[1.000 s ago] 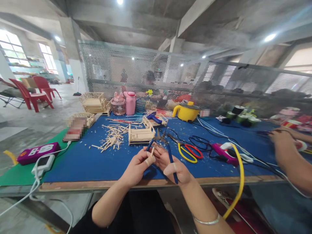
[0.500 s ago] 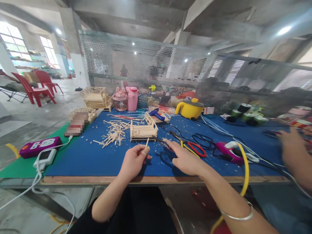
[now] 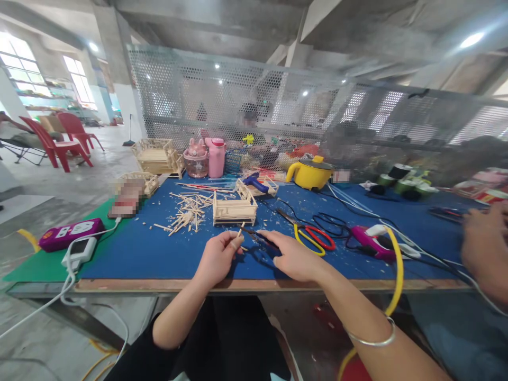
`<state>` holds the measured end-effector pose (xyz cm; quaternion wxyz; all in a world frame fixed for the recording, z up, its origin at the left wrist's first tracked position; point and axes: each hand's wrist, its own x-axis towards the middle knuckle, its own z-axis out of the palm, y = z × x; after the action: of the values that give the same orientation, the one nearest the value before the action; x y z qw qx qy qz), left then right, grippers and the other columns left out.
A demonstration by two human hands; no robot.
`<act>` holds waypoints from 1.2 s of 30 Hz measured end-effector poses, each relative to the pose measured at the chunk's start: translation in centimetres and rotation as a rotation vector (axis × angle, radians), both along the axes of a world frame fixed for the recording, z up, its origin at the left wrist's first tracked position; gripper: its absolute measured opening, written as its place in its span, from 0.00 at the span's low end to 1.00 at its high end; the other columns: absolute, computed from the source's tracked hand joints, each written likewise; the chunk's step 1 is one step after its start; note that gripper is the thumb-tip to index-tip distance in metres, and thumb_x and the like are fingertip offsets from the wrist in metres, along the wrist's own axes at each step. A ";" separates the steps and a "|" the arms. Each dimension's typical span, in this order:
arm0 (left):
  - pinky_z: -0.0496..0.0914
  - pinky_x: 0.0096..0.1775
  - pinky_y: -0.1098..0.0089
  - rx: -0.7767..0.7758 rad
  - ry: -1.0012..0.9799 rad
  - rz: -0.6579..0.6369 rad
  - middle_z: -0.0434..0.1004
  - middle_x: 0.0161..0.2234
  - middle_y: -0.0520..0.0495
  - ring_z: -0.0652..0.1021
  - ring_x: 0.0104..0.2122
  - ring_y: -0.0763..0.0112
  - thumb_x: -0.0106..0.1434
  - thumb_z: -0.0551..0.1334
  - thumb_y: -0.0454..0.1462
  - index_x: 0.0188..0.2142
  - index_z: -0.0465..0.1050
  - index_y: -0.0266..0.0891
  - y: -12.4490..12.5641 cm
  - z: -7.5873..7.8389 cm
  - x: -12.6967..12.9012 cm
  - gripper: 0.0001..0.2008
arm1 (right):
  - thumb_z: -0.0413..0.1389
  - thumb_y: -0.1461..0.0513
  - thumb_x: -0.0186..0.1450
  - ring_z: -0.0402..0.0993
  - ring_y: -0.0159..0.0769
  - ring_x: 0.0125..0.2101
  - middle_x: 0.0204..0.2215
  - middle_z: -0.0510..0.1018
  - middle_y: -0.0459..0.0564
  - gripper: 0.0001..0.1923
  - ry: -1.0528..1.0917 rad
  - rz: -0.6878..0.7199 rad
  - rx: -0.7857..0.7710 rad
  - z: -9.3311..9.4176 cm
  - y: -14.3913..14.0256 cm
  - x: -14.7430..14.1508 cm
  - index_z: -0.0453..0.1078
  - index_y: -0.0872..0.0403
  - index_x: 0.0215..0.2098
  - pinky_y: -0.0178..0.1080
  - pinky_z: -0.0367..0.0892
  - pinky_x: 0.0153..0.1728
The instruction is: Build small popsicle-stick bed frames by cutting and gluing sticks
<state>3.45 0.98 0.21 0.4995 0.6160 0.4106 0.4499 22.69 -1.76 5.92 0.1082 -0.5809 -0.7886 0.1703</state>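
My left hand (image 3: 217, 257) pinches a short wooden stick (image 3: 240, 229) upright between thumb and forefinger, above the blue mat (image 3: 159, 254). My right hand (image 3: 294, 257) lies flat, fingers stretched out, its fingertips on the handles of the blue-handled pliers (image 3: 257, 237), which rest on the mat. Just beyond both hands stands a small bed-like model of wooden sticks (image 3: 234, 209). To its left lies a heap of loose cut sticks (image 3: 186, 211).
Yellow-and-red scissors (image 3: 313, 239), a pink glue gun (image 3: 367, 243) and a yellow hose (image 3: 396, 275) lie to the right. A yellow pot (image 3: 309, 172), pink bottle (image 3: 216, 156) and more stick models (image 3: 155, 155) stand at the back. Another person's hand (image 3: 482, 248) works at far right. A purple power strip (image 3: 69, 233) sits left.
My right hand has lowered the pliers onto the mat and let go of its grip on them. My left hand moved slightly away, keeping the cut stick.
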 end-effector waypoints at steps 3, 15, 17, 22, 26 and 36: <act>0.59 0.25 0.77 0.006 0.010 0.008 0.69 0.22 0.54 0.64 0.20 0.79 0.62 0.57 0.47 0.29 0.68 0.37 0.0 0.0 0.0 0.14 | 0.49 0.70 0.52 0.63 0.45 0.57 0.59 0.66 0.58 0.38 0.005 0.012 0.004 -0.3 0.0 0.1 0.58 0.58 0.62 0.46 0.58 0.58; 0.59 0.25 0.76 0.027 0.009 -0.003 0.69 0.22 0.53 0.64 0.21 0.78 0.61 0.57 0.47 0.29 0.69 0.38 0.0 0.0 -0.1 0.14 | 0.49 0.69 0.51 0.66 0.44 0.55 0.57 0.69 0.56 0.36 0.043 0.024 0.057 -0.5 -0.1 0.1 0.62 0.56 0.60 0.45 0.60 0.56; 0.60 0.26 0.75 0.034 0.018 -0.008 0.69 0.22 0.53 0.65 0.21 0.77 0.62 0.57 0.47 0.29 0.68 0.38 0.0 -0.1 -0.2 0.14 | 0.49 0.70 0.51 0.68 0.44 0.53 0.55 0.71 0.53 0.35 0.064 0.037 0.075 -0.6 -0.1 0.0 0.64 0.53 0.58 0.44 0.62 0.54; 0.62 0.31 0.74 0.124 0.075 -0.025 0.73 0.27 0.52 0.70 0.27 0.74 0.62 0.56 0.47 0.32 0.70 0.38 -0.2 0.0 -0.1 0.14 | 0.50 0.70 0.51 0.70 0.44 0.51 0.53 0.73 0.53 0.32 0.079 0.049 0.114 -1.2 0.2 0.1 0.67 0.53 0.54 0.43 0.63 0.52; 0.60 0.31 0.73 0.165 0.213 -0.006 0.72 0.25 0.51 0.69 0.27 0.72 0.64 0.52 0.50 0.31 0.71 0.37 -0.3 0.5 0.0 0.19 | 0.49 0.71 0.51 0.72 0.41 0.45 0.49 0.75 0.52 0.31 0.098 0.078 0.137 -1.6 0.3 0.0 0.65 0.53 0.54 0.40 0.65 0.47; 0.51 0.26 0.72 0.201 0.340 0.100 0.59 0.17 0.54 0.60 0.21 0.74 0.64 0.48 0.53 0.20 0.61 0.39 0.1 0.6 0.4 0.25 | 0.50 0.71 0.51 0.70 0.42 0.44 0.44 0.75 0.58 0.27 -0.046 0.033 0.214 -2.8 0.4 -0.9 0.63 0.58 0.50 0.41 0.63 0.45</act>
<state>3.86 1.09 0.83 0.3361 0.7087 0.4719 0.4025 21.81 -1.39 3.16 0.1484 -0.5566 -0.8141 0.0734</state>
